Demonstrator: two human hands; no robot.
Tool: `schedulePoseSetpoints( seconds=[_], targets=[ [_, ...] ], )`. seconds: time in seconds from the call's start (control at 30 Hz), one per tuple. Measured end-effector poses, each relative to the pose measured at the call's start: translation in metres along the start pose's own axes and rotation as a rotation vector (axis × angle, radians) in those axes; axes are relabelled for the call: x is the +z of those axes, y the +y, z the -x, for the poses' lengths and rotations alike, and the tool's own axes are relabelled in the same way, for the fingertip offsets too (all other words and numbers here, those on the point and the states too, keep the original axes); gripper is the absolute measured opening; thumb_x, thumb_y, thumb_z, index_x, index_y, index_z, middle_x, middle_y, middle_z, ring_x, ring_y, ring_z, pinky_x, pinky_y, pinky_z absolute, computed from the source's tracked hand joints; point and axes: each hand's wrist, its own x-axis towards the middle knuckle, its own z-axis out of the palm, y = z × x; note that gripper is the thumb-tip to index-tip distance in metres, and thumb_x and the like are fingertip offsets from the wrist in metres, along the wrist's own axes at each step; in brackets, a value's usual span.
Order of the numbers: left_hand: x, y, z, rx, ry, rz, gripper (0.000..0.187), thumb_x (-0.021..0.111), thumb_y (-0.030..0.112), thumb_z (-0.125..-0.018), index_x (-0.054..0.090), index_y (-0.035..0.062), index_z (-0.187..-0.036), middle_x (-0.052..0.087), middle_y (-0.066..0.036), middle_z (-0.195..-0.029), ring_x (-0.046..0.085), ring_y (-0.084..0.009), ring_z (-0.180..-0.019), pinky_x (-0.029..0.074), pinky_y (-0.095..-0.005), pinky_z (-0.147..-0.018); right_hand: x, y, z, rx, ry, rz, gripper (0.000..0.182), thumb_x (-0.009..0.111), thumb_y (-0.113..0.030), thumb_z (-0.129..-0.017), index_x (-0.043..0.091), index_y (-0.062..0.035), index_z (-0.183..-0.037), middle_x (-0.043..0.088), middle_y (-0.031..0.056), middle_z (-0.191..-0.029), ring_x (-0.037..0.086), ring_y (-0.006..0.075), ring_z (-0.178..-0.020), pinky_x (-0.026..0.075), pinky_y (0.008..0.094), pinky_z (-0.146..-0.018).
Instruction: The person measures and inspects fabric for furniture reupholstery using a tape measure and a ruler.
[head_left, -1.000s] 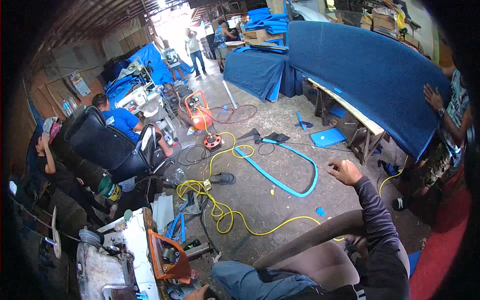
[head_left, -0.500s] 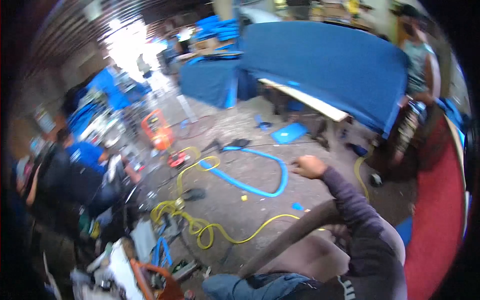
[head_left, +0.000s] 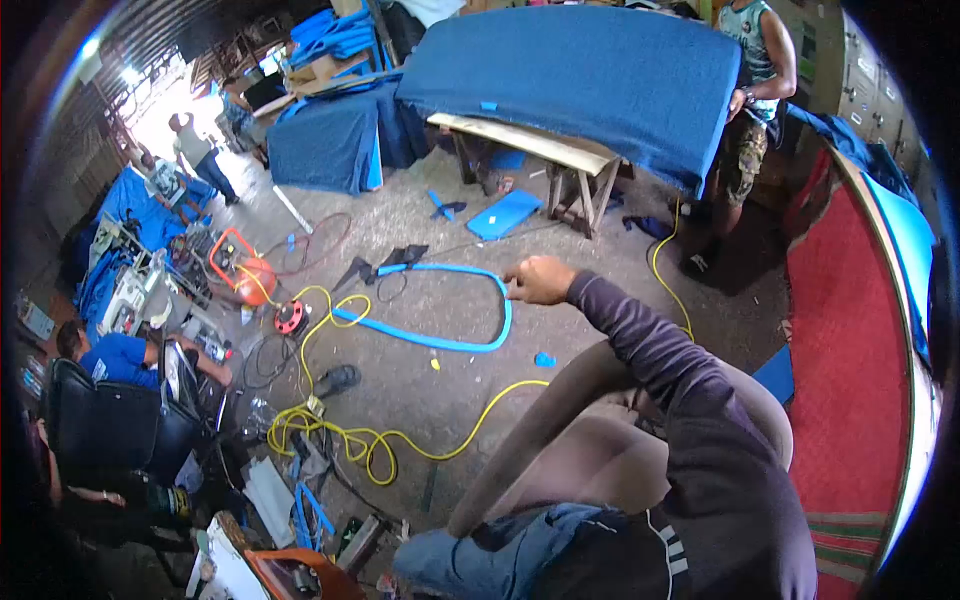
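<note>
My right hand is held out at the end of a dark purple sleeve. Its fingers are curled, the foremost ones angled down, and nothing shows in them. Just beyond the fingertips is the right bend of a light-blue strip, curved in a loop on the floor; the view does not show contact. My left hand is out of view. A grey-brown curved form, like a chair arm, and my denim-covered leg are below my arm.
A yellow cord snakes across the floor by a black shoe. One person sits at left, another stands beside a large blue-covered panel on a trestle. A red-covered panel leans at right.
The view has swung, and the picture is sharper. My right hand now appears further left and higher, its fingertips overlapping the loop's right bend. The standing person's hand shows at the blue panel's edge.
</note>
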Motion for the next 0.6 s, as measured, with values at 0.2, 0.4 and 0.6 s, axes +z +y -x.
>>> schedulePoseSetpoints(
  seconds=[0.2, 0.4, 0.6],
  targets=[
    [-0.0036, 0.0038, 0.0003, -0.018, -0.005, 0.014, 0.063, 0.068, 0.01, -0.093, 0.041, 0.0047, -0.15, 0.056, -0.025, -0.137, 0.061, -0.0413, -0.108, 0.051, -0.0457, -0.087, -0.0087, -0.0067, 0.0051, 0.035, -0.014, -0.012, 0.047, 0.069, -0.039, -0.087, 0.068, -0.006, -0.121, 0.072, 0.0186, -0.112, 0.068, 0.0365, -0.107, 0.053, 0.046, -0.093],
    [-0.0069, 0.008, -0.0038, -0.006, 0.0, 0.003, 0.063, 0.068, 0.011, -0.093, 0.041, 0.0048, -0.15, 0.056, -0.024, -0.137, 0.06, -0.0411, -0.109, 0.051, -0.0457, -0.087, -0.0048, -0.0025, 0.0019, 0.032, -0.018, -0.022, 0.047, 0.069, -0.04, -0.088, 0.068, -0.0059, -0.121, 0.072, 0.0196, -0.112, 0.068, 0.0365, -0.106, 0.053, 0.0463, -0.093],
    [-0.0049, 0.009, 0.0007, -0.016, -0.005, 0.02, 0.064, 0.068, 0.012, -0.093, 0.04, 0.0046, -0.15, 0.056, -0.024, -0.134, 0.06, -0.0404, -0.107, 0.051, -0.0456, -0.086, -0.0043, -0.0033, 0.0008, 0.007, -0.01, -0.001, 0.046, 0.069, -0.039, -0.088, 0.069, -0.0063, -0.12, 0.072, 0.0211, -0.108, 0.068, 0.0371, -0.105, 0.053, 0.0468, -0.092]
  ],
)
